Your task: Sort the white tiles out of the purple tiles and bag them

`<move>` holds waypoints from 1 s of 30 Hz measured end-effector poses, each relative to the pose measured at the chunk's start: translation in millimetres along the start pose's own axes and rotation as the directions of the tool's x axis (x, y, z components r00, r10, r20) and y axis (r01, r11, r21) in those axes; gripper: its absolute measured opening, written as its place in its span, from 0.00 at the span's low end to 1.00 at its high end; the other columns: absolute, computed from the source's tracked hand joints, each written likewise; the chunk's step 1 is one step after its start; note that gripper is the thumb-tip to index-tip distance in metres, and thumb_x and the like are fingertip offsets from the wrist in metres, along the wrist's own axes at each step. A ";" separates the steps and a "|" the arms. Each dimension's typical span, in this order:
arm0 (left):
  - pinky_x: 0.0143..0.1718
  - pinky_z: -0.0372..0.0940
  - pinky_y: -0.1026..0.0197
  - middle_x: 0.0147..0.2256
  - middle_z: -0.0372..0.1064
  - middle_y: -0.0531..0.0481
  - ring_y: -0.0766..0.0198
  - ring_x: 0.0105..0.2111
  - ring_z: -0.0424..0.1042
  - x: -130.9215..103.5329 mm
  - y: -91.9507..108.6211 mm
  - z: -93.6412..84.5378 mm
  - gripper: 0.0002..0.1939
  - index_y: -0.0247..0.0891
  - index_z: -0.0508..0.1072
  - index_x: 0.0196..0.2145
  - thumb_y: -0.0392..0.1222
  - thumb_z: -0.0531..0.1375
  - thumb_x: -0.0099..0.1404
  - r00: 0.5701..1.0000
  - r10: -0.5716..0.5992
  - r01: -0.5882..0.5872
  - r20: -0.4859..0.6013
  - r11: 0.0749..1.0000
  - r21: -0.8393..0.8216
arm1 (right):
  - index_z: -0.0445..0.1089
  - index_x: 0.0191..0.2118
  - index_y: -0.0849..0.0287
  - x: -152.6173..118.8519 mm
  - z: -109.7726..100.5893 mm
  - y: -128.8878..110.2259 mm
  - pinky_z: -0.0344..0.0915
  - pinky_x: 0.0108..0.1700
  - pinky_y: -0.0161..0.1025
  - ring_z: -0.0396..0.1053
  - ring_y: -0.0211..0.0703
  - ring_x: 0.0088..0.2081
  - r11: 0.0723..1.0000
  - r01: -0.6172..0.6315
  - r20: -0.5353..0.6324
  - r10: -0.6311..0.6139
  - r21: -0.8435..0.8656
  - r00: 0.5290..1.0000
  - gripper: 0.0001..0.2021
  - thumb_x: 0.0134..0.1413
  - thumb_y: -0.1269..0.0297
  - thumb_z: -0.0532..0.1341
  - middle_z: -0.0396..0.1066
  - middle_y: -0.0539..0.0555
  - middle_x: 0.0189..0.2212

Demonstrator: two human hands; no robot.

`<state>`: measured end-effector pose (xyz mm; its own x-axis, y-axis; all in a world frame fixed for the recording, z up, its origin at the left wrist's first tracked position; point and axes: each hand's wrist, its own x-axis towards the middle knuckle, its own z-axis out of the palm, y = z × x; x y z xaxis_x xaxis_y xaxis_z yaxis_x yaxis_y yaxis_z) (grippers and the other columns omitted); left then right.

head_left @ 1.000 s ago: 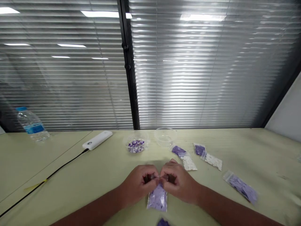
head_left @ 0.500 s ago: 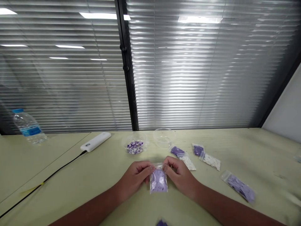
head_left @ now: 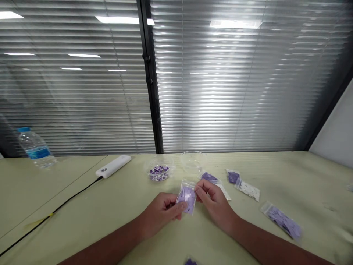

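Between my hands is a small clear zip bag filled with light purple pieces, tilted a little to the right. My left hand pinches its lower left part, thumb in front and fingers behind. At the bag's upper right edge, my right hand is closed, with thumb and forefinger pressed on the plastic. Just past the right hand lie a bag of darker purple pieces and a bag of white pieces, partly covered by that hand.
Behind stand a clear bowl of purple and white pieces and a clear bowl. Rightward lie a purple bag, a white bag and a light purple bag. At left are a white power bank with a cable and a water bottle.
The bag has been raised slightly and tilted. My left hand has shifted from its top edge down to its lower left side; my right hand stays near the top right corner.
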<state>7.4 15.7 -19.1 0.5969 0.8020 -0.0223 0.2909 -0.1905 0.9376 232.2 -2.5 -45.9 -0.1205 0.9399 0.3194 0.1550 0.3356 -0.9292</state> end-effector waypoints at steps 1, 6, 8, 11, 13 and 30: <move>0.28 0.54 0.65 0.23 0.67 0.53 0.67 0.24 0.62 -1.2 -0.3 0.6 0.26 0.32 0.79 0.29 0.62 0.63 0.67 1.000 -0.009 0.009 0.014 1.000 0.012 | 0.66 0.32 0.57 0.4 -0.3 0.8 0.58 0.36 0.38 0.61 0.42 0.32 1.000 0.001 -0.016 -0.001 0.010 1.000 0.17 0.69 0.51 0.56 0.64 0.49 0.28; 0.31 0.60 0.64 0.26 0.71 0.50 0.63 0.28 0.68 -3.0 -1.2 0.9 0.29 0.32 0.82 0.35 0.64 0.60 0.69 0.999 -0.027 0.027 0.024 1.000 0.003 | 0.64 0.31 0.56 1.8 0.4 2.2 0.59 0.35 0.38 0.61 0.42 0.31 0.999 -0.002 -0.036 0.004 0.051 0.999 0.19 0.69 0.49 0.56 0.62 0.48 0.27; 0.32 0.61 0.64 0.26 0.71 0.50 0.63 0.29 0.68 -1.9 -1.2 0.1 0.30 0.32 0.81 0.35 0.66 0.59 0.69 0.999 -0.026 0.027 0.022 1.000 -0.016 | 0.65 0.31 0.56 1.6 0.9 1.6 0.59 0.35 0.38 0.61 0.42 0.31 0.998 -0.004 -0.033 0.006 0.058 0.999 0.19 0.69 0.48 0.57 0.62 0.48 0.27; 0.31 0.61 0.64 0.25 0.70 0.51 0.64 0.28 0.67 0.3 -2.1 -1.1 0.30 0.32 0.79 0.33 0.66 0.58 0.69 1.000 -0.026 0.027 0.012 0.999 -0.033 | 0.65 0.31 0.56 0.7 1.3 0.9 0.58 0.35 0.38 0.61 0.41 0.31 0.998 -0.005 -0.034 0.007 0.057 0.999 0.19 0.69 0.47 0.57 0.62 0.48 0.27; 0.30 0.60 0.64 0.25 0.69 0.52 0.65 0.26 0.65 1.3 -3.4 -1.8 0.29 0.32 0.78 0.32 0.65 0.59 0.69 1.000 -0.022 0.022 0.007 0.999 -0.036 | 0.64 0.31 0.56 0.1 1.3 0.5 0.58 0.35 0.38 0.60 0.41 0.31 0.998 -0.005 -0.034 0.006 0.055 0.999 0.19 0.68 0.47 0.58 0.61 0.48 0.27; 0.25 0.52 0.66 0.23 0.64 0.55 0.69 0.23 0.57 -0.3 5.0 -1.6 0.26 0.36 0.72 0.34 0.65 0.59 0.70 1.000 0.021 -0.021 0.013 0.997 -0.072 | 0.63 0.29 0.57 -0.3 0.5 -0.6 0.55 0.33 0.37 0.59 0.39 0.29 0.999 -0.016 0.046 0.014 0.038 0.999 0.22 0.69 0.47 0.57 0.62 0.47 0.24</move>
<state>7.5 15.4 -13.9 0.6126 0.7904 -0.0066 0.2244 -0.1659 0.9603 231.6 -3.0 -45.5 -0.1637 0.9406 0.2973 0.1193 0.3181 -0.9405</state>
